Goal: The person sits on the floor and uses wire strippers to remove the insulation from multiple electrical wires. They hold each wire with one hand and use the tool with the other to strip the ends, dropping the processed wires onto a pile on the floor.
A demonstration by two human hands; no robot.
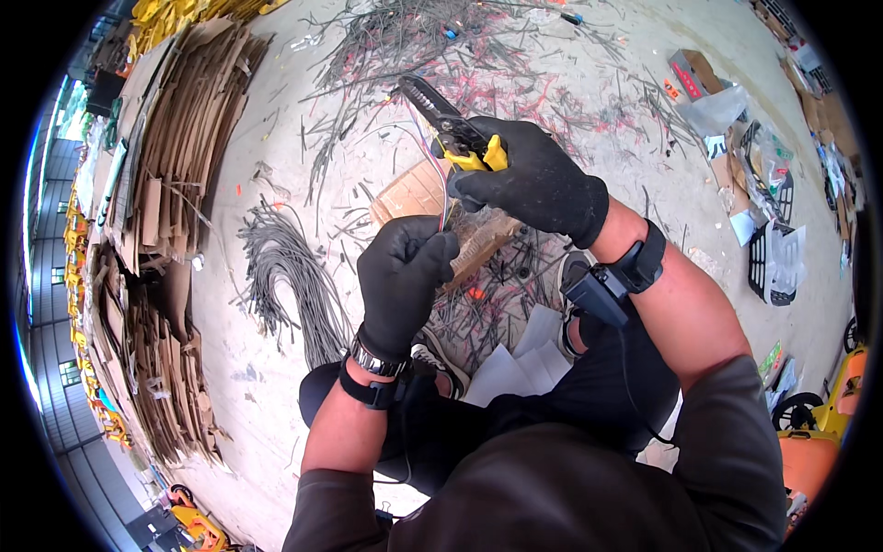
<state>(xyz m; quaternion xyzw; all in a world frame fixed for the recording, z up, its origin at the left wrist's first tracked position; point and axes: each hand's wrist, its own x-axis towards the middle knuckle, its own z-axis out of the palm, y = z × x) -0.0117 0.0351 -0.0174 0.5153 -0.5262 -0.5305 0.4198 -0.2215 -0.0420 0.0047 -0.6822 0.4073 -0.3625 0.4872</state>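
Note:
My left hand, in a black glove, pinches several thin coloured wires between thumb and fingers. In my right hand, gloved too, is a wire stripper with a black toothed head and yellow grips. Its head points up and to the left, away from me. The wires run upward from my left hand past the tool's near side; whether they touch its jaws I cannot tell. Under both hands lies a cardboard box, partly covered with clear tape or film.
A bundle of grey cables curves on the floor at left. Cut cable pieces litter the floor ahead. Stacked flattened cardboard stands far left. An open carton and black plastic baskets lie right. White sheets lie between my feet.

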